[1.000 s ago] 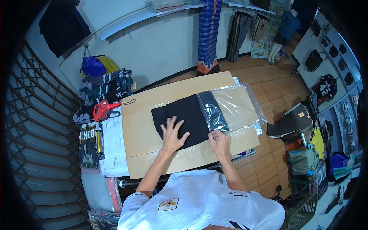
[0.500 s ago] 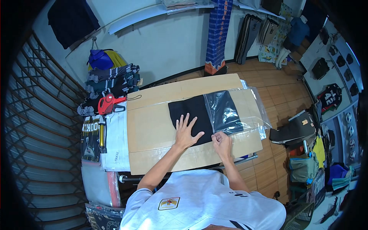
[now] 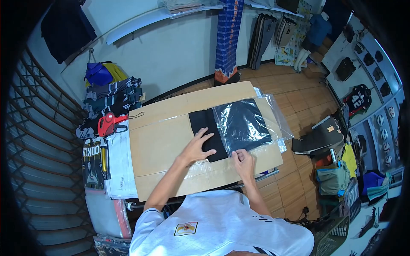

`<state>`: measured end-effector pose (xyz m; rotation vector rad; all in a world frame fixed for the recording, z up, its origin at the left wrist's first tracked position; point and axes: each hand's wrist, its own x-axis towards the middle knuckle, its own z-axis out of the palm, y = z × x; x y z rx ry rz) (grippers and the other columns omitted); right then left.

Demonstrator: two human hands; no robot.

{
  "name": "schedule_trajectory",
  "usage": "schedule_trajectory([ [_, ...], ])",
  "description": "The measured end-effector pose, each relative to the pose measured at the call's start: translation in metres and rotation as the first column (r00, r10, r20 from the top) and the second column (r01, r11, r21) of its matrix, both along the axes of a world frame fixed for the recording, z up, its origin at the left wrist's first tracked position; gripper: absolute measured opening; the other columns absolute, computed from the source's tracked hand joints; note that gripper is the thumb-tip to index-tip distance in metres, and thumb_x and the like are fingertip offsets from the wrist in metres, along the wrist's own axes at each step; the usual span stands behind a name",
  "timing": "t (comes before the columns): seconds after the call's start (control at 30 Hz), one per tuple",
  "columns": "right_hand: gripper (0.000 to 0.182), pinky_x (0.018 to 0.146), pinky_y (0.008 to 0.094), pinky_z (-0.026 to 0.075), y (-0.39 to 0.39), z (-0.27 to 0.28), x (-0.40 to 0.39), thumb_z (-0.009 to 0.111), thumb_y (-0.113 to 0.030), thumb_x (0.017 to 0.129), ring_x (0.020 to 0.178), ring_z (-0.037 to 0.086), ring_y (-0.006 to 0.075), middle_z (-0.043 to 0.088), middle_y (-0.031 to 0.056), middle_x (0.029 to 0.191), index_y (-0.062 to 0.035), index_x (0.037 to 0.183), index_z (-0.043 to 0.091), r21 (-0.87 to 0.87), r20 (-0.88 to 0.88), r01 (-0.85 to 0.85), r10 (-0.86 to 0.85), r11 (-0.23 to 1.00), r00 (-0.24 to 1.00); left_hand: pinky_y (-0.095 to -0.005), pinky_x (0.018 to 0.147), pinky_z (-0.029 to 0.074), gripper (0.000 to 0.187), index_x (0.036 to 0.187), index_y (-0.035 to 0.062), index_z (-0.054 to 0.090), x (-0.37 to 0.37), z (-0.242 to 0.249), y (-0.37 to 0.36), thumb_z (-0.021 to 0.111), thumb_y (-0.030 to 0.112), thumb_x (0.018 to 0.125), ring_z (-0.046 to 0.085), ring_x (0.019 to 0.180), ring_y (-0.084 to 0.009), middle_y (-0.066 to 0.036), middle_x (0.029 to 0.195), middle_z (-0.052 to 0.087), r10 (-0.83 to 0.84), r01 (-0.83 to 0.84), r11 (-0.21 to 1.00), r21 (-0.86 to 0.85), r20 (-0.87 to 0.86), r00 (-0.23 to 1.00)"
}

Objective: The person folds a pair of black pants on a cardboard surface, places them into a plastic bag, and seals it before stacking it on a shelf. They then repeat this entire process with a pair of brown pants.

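Note:
A folded black garment lies on a brown cardboard sheet. Its right part is inside a clear plastic bag, and a strip on the left is still uncovered. My left hand rests on that bare strip with its fingers spread. At the bag's near corner, my right hand is closed, thumb and fingers pinching the mouth edge of the plastic. The bag's far end lies flat beyond the garment, over the cardboard's right side.
Left of the cardboard are a red tape dispenser, a yellow-and-black tool and stacked clothes. A patterned pillar stands behind. Dark garments and bags are piled at the right.
The bag's mouth has moved left over the garment, so more of it is covered. My right hand went left with the edge. The whole view shifted slightly.

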<state>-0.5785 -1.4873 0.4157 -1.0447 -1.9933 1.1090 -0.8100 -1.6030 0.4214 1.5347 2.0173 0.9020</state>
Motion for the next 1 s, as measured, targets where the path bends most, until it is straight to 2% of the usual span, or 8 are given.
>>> schedule_trajectory([
  [0.07,0.019,0.059,0.0336,0.053,0.011,-0.01,0.01,0.074,-0.016,0.095,0.062,0.069,0.0173,0.073,0.0135,0.072,0.0031,0.094,0.073,-0.027,-0.065,0.02,-0.021,0.999,0.998,-0.0591,0.128,0.018,0.097,0.155,0.0175,0.05,-0.011,0.009,-0.014,0.086,0.056,0.074,0.017,0.157,-0.0468,-0.024,0.169,0.024,-0.023,0.001,0.996,-0.088,-0.244,0.969],
  [0.17,0.018,0.06,0.0332,0.053,0.027,-0.015,0.026,0.074,-0.014,0.095,0.064,0.069,0.016,0.074,0.0136,0.074,0.0038,0.096,0.073,-0.028,-0.027,0.071,-0.071,0.997,0.997,-0.0634,0.127,0.015,0.106,0.158,0.0226,0.046,-0.02,-0.009,-0.015,0.087,0.062,0.069,0.012,0.158,-0.0485,-0.023,0.172,0.017,-0.059,0.005,0.985,-0.172,-0.308,0.949],
  [0.37,0.019,0.061,0.0313,0.053,0.056,-0.025,0.047,0.073,-0.014,0.096,0.065,0.067,0.0137,0.073,0.011,0.074,0.0052,0.097,0.073,-0.035,-0.086,0.135,-0.138,0.99,0.987,-0.0687,0.125,0.014,0.107,0.158,0.0248,0.046,-0.008,-0.033,0.011,0.083,0.07,0.068,0.013,0.157,-0.05,-0.024,0.171,0.019,-0.053,0.021,0.996,-0.091,-0.362,0.931],
  [0.6,0.018,0.06,0.0287,0.052,0.081,-0.025,0.062,0.073,-0.013,0.096,0.064,0.066,0.0118,0.073,0.0092,0.074,0.0047,0.098,0.073,-0.078,-0.106,0.159,-0.167,0.984,0.98,-0.0681,0.125,0.01,0.104,0.16,0.0252,0.043,0.027,-0.039,0.078,0.079,0.069,0.073,0.011,0.157,-0.0501,-0.023,0.172,0.017,-0.111,0.041,0.986,-0.159,-0.456,0.883],
  [0.63,0.018,0.06,0.0285,0.052,0.084,-0.024,0.065,0.073,-0.013,0.096,0.064,0.066,0.0117,0.073,0.0091,0.074,0.0046,0.098,0.073,-0.079,-0.107,0.161,-0.169,0.984,0.98,-0.0685,0.125,0.01,0.102,0.16,0.0243,0.044,0.036,-0.038,0.087,0.082,0.064,0.073,0.011,0.157,-0.0516,-0.023,0.172,0.017,-0.058,0.044,0.998,-0.046,-0.38,0.923],
  [0.73,0.014,0.063,0.024,0.051,0.095,-0.015,0.082,0.073,-0.009,0.097,0.07,0.064,0.0073,0.072,0.005,0.078,0.0055,0.098,0.072,-0.101,-0.053,0.172,-0.178,0.98,0.983,-0.0683,0.124,0.013,0.102,0.159,0.024,0.045,0.049,-0.037,0.118,0.084,0.06,0.072,0.012,0.156,-0.0526,-0.023,0.171,0.018,-0.065,0.05,0.998,-0.046,-0.454,0.888],
  [0.83,0.015,0.063,0.0249,0.051,0.113,-0.022,0.105,0.072,-0.009,0.097,0.069,0.064,0.0078,0.072,0.0055,0.078,0.0054,0.099,0.071,-0.09,-0.061,0.188,-0.194,0.978,0.979,-0.0677,0.124,0.016,0.104,0.157,0.0224,0.048,0.046,-0.039,0.123,0.084,0.064,0.07,0.014,0.155,-0.0541,-0.024,0.17,0.022,-0.07,0.091,0.995,0.033,-0.397,0.915],
  [1.0,0.019,0.066,0.0322,0.055,0.161,-0.015,0.134,0.073,-0.014,0.095,0.07,0.069,0.015,0.075,0.0122,0.079,0.004,0.1,0.073,-0.072,-0.028,0.222,-0.224,0.972,0.974,-0.0601,0.127,0.019,0.102,0.155,0.0205,0.051,0.05,-0.028,0.116,0.087,0.062,0.068,0.02,0.155,-0.0496,-0.025,0.168,0.025,-0.015,0.049,0.993,0.106,-0.3,0.954],
])
